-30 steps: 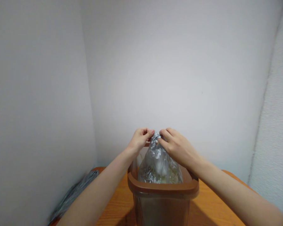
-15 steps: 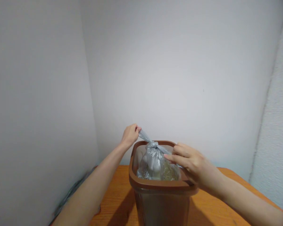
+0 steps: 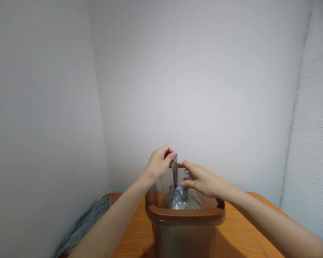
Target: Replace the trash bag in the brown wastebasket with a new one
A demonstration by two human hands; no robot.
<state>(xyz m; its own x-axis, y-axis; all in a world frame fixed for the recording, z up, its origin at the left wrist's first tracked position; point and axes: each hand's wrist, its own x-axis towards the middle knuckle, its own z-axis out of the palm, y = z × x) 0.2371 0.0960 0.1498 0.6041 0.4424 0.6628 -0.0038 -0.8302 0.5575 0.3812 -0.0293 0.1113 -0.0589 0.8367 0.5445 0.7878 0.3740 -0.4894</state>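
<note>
A brown plastic bin (image 3: 185,214) stands on a wooden table (image 3: 239,229) in front of me. Inside it sits a filled grey translucent plastic bag (image 3: 181,200), knotted at its top. My left hand (image 3: 159,164) is closed, pinching one tail of the bag's top and holding it upright above the bin. My right hand (image 3: 201,179) is closed too, pinching the other tail just above the knot. Both hands hover over the bin's opening, close together.
White walls close in on the left, back and right, forming a corner. A crumpled grey sheet of plastic (image 3: 83,224) lies at the table's left edge against the wall.
The two tails were pulled apart sideways half a second ago. Both hands have now come back together above the knot, holding the tails upward.
</note>
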